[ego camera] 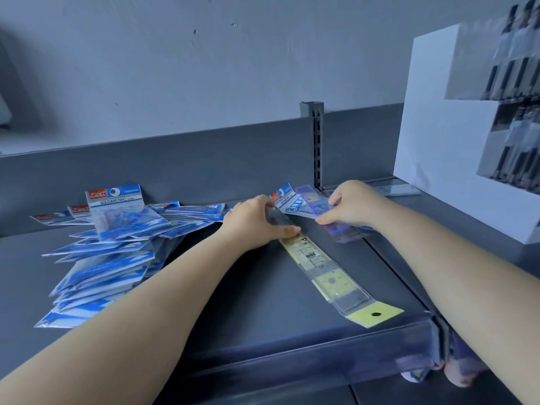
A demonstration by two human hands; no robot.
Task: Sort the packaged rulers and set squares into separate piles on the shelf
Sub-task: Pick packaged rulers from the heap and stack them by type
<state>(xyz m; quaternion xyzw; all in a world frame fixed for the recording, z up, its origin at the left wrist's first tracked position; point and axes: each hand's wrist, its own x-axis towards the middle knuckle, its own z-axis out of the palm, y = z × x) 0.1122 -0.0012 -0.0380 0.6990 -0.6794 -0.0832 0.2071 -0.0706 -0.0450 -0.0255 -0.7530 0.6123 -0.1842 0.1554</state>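
A long yellow packaged ruler (327, 270) lies diagonally on the dark shelf (263, 302), its hanger tab near the front edge. My left hand (257, 220) grips its far end, fingers curled over the clear sleeve. My right hand (353, 204) holds a purple packaged ruler (342, 230) a little to the right, on top of a blue-and-white set square pack (287, 200). A big spread pile of blue set square packs (111, 252) covers the shelf's left side.
A slotted metal upright (317, 147) stands at the shelf's back wall. A white box (455, 147) with photo prints sits at the right. A clear price strip (321, 349) runs along the front edge, beside a seam between shelf sections.
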